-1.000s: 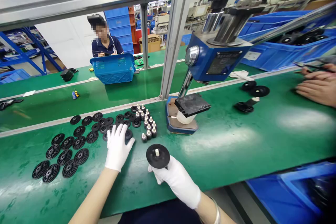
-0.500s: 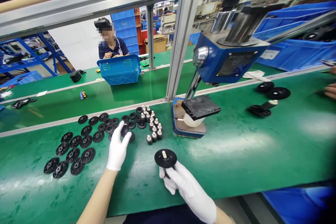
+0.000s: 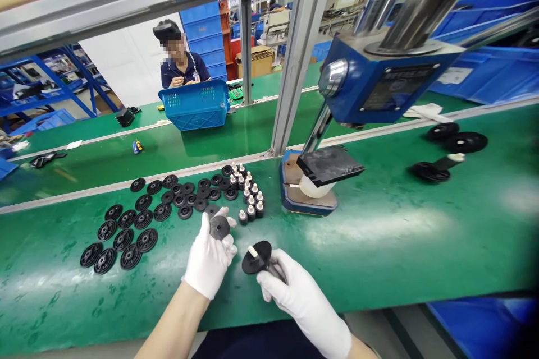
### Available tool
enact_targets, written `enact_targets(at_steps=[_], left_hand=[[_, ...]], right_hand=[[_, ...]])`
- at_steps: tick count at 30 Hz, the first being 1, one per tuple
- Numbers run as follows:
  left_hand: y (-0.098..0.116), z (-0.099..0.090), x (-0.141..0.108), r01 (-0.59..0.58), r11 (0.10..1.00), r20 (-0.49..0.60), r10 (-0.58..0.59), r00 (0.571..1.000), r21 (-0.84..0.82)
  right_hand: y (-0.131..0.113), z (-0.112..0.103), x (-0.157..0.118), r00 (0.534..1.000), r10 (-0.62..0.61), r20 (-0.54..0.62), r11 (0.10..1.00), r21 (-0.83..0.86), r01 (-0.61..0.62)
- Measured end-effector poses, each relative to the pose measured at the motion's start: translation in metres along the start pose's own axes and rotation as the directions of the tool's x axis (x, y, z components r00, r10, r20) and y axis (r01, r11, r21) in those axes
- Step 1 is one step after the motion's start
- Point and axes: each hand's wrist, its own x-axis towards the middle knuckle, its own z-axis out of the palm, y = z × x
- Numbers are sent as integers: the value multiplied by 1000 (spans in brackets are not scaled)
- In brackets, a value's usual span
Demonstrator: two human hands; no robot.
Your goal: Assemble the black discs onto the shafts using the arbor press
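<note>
In a white glove, my left hand (image 3: 209, 258) holds a small black disc (image 3: 219, 228) between thumb and fingers, its flat face tilted upward. Just to the right, my gloved right hand (image 3: 295, 286) grips the dark stem under a larger black disc (image 3: 261, 255). A pale pin (image 3: 252, 251) sticks out of that disc's centre toward the left. The two discs are close together but apart. Beyond my left hand lie several small black discs (image 3: 185, 212) and a cluster of black parts with white tips (image 3: 251, 208). Large ribbed black wheels (image 3: 123, 240) spread out to the left.
A blue hand press (image 3: 309, 202) with a black plate on its base stands ahead to the right. Assembled black parts (image 3: 433, 171) lie farther right. A metal post (image 3: 290, 67) rises behind the bench. Across it, a person (image 3: 185, 67) works behind a blue basket (image 3: 196, 106).
My left hand has lifted the small disc from the group and moved right, toward my right hand. My right hand has tilted the larger disc toward the left.
</note>
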Motion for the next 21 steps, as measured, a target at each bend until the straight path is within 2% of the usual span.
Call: enact_targets(at_steps=[7, 12, 17, 21], left_hand=[[-2, -2, -4, 135, 976, 72, -124, 990, -174], [-4, 0, -5, 124, 971, 58, -114, 992, -204], [-7, 5, -7, 155, 976, 39, -150, 988, -155], [-7, 9, -7, 107, 986, 39, -103, 994, -129]], right_hand=[[-7, 5, -5, 998, 7, -57, 998, -65, -11], [-1, 8, -4, 994, -40, -100, 989, -144, 25], [-5, 12, -5, 990, -48, -131, 964, -267, 11], [-9, 13, -3, 987, -73, -144, 934, -357, 17]])
